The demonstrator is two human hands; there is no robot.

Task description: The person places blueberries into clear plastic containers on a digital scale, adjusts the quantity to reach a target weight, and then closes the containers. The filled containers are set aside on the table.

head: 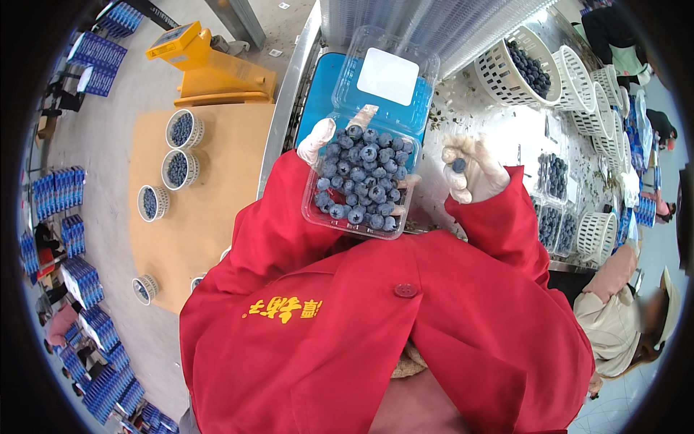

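My gloved left hand point(317, 140) grips a clear plastic clamshell box point(352, 230) from its left side and below, with fingers visible through the plastic. Inside the box lies a heap of blueberries point(360, 173). Its hinged lid point(342, 89) is swung back and bears a white label point(387, 76). A single blueberry point(458, 165) is held in the curled fingers of my gloved right hand point(480, 165), to the right of the box and apart from it. Under the lid there is a flat blue surface point(312, 106).
White baskets point(490, 76) and filled clamshells point(550, 222) stand on the metal table point(450, 116) at right, amid plant debris. Stacked clear packaging point(390, 19) rises at the far side. Left are a yellow machine point(227, 76), small blueberry baskets point(184, 130) and a tan board point(227, 163). A co-worker point(610, 325) is at right.
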